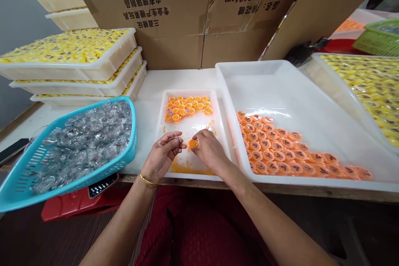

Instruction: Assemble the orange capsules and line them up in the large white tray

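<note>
My left hand [164, 153] and my right hand [208, 148] meet over the near part of a small white tray [192, 167]. The right hand's fingers pinch a small orange cup [193, 144]. The left hand's fingertips are pinched on a small clear lid [180, 139] beside that cup. A cluster of open orange cups [188, 108] fills the far end of the small tray, and orange residue lies at its near end. A large white tray [311, 95] to the right holds rows of sealed orange cups [280, 153].
A tilted blue basket [21, 183] of clear lids sits at the left over a red scale [77, 199]. Stacked white trays of yellow cups [68, 50] stand behind it. Cardboard boxes [174, 12] back the table. Another tray of yellow cups [370, 83] lies at far right.
</note>
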A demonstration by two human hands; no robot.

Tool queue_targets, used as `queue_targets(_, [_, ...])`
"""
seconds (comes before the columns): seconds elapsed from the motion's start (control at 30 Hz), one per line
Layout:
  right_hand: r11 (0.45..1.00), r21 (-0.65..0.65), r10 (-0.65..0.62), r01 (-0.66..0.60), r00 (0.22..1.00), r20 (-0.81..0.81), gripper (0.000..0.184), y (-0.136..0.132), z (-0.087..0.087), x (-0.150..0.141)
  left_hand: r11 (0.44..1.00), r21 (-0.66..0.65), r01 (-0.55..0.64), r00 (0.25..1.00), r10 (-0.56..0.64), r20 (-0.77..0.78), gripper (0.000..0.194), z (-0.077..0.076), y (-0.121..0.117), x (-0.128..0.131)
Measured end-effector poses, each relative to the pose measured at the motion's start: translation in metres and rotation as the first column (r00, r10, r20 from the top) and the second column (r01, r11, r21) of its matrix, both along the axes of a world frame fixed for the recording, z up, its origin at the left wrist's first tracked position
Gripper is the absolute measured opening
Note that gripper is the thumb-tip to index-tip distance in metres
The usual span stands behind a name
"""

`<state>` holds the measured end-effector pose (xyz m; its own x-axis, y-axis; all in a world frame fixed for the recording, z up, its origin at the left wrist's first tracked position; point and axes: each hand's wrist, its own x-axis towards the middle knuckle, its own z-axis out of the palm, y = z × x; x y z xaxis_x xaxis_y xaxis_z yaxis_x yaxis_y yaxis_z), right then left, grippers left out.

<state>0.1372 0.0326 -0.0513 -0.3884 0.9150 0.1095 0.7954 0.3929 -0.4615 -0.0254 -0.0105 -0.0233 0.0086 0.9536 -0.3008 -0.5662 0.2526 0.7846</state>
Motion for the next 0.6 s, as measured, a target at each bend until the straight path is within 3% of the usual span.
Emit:
queue_targets(0.07, [1.0,0.023,-0.001,0.004,0.994,-0.111,0.021,-0.004,-0.002,0.0,1.0,0.004,-0.002,1.0,0.002,0.015,0.023,0.003,-0.002,0.001])
queue_targets(0.3, [0.991,-0.122,-0.097,0.054,0.921,-0.378,0.015,-0.018,0.001,0.003,0.995,-0.079,-0.06,0.995,0.066,0.074,0.016,0.006,-0.002,0.005])
queue_targets(0.6, [0.976,-0.209,-0.174,0.061,0.794,-0.582,0.016,-0.018,0.005,0.004,0.99,-0.121,-0.069,0.991,0.082,0.105,0.017,0.0,-0.004,0.014])
